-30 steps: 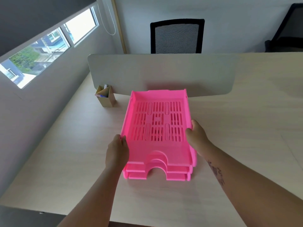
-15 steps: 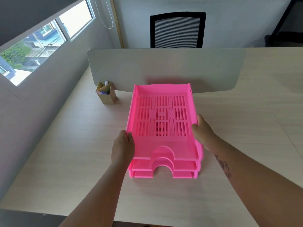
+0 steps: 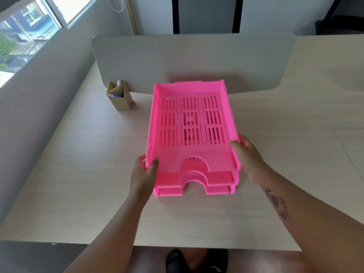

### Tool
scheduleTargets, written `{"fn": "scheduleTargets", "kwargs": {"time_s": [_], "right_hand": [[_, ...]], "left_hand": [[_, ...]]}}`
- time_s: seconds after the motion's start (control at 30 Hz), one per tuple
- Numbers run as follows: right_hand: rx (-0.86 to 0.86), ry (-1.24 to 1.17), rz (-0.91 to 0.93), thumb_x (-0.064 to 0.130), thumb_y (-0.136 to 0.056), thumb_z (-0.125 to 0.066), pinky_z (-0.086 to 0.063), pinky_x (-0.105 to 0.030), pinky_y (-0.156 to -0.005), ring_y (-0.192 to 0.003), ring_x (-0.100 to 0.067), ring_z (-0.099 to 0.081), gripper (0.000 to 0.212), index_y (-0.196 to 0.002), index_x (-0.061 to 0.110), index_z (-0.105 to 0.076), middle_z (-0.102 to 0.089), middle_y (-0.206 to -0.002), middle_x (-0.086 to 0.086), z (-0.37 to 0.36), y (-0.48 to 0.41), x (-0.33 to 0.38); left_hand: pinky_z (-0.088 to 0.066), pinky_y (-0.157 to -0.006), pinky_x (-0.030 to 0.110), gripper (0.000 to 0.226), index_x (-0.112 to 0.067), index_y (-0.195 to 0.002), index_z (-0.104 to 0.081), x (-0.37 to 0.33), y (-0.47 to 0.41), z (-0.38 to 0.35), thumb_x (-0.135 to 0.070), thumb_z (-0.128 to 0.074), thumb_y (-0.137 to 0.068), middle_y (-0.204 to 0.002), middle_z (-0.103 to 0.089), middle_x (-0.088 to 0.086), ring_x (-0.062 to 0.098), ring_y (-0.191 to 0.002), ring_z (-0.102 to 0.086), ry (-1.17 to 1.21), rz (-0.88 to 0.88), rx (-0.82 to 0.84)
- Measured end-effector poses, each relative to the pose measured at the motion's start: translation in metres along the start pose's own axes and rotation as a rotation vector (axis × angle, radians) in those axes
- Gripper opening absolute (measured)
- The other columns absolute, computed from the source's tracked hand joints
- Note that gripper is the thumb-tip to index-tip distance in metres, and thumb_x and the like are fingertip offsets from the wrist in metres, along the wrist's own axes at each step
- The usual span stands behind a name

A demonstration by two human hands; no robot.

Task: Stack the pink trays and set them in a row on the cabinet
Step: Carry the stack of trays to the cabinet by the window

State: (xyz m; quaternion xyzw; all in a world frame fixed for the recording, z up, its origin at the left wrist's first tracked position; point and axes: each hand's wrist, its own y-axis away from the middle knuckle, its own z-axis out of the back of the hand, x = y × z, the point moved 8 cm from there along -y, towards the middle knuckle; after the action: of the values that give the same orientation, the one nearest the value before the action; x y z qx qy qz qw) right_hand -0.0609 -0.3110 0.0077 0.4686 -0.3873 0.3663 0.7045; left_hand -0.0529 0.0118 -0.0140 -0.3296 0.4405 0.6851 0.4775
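Note:
Three pink slotted trays sit one over another on the light wooden desk (image 3: pixel 78 174). The top pink tray (image 3: pixel 192 150) is tilted, its near end raised above the two lower trays (image 3: pixel 195 184), whose front lips with arched cut-outs stick out below. My left hand (image 3: pixel 145 174) grips the top tray's left side wall near the front corner. My right hand (image 3: pixel 248 156) holds its right side wall, thumb on the rim.
A grey divider panel (image 3: pixel 197 62) stands upright just behind the trays. A small cardboard pen holder (image 3: pixel 119 96) sits at its left end. A black chair (image 3: pixel 206 14) is beyond the panel. The desk's near edge (image 3: pixel 177 246) runs below my arms, with shoes under it.
The top tray's near end has risen away from the two lower trays, and both hands have shifted toward its front. My view has moved closer over the desk.

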Motion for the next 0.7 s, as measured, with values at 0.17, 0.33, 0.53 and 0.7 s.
{"fn": "scheduleTargets", "kwargs": {"time_s": [0.17,0.33,0.53,0.7], "right_hand": [[0.012,-0.075,-0.063,0.039,-0.090,-0.058,-0.054,-0.032,-0.069,-0.091,-0.023,-0.069,0.032,-0.120,0.027,-0.056,-0.071,-0.100,-0.004,-0.010,0.024,-0.048],[0.008,-0.192,-0.178,0.065,-0.067,-0.058,-0.054,-0.034,-0.071,-0.091,-0.028,-0.072,0.075,-0.125,0.017,-0.059,-0.073,-0.100,-0.011,-0.026,0.021,-0.083],[-0.009,-0.288,-0.182,0.064,-0.069,-0.057,-0.053,-0.049,-0.090,-0.095,-0.031,-0.070,0.067,-0.120,0.021,-0.063,-0.072,-0.109,-0.015,-0.030,0.018,-0.076],[-0.077,-0.323,-0.190,0.059,-0.079,-0.057,-0.054,-0.054,-0.089,-0.094,-0.035,-0.071,0.046,-0.108,0.024,-0.066,-0.073,-0.095,-0.009,-0.021,0.023,-0.062]], "left_hand": [[-0.059,-0.071,0.031,0.078,-0.021,-0.132,-0.055,0.028,0.004,-0.012,-0.072,-0.050,-0.073,-0.112,-0.071,0.006,0.022,-0.099,-0.070,0.134,0.027,0.095],[-0.057,-0.056,0.016,0.069,-0.016,-0.129,-0.056,0.040,-0.003,-0.030,-0.063,-0.047,-0.079,-0.107,-0.073,0.009,0.012,-0.081,-0.075,0.285,0.117,0.186],[-0.062,-0.071,0.037,0.081,-0.020,-0.132,-0.056,0.035,0.000,-0.034,-0.073,-0.046,-0.072,-0.115,-0.074,0.012,0.028,-0.100,-0.073,0.378,0.175,0.255],[-0.057,-0.089,0.052,0.068,-0.013,-0.131,-0.058,0.018,0.000,-0.027,-0.059,-0.048,-0.081,-0.114,-0.073,0.016,0.036,-0.104,-0.070,0.400,0.181,0.225]]}}
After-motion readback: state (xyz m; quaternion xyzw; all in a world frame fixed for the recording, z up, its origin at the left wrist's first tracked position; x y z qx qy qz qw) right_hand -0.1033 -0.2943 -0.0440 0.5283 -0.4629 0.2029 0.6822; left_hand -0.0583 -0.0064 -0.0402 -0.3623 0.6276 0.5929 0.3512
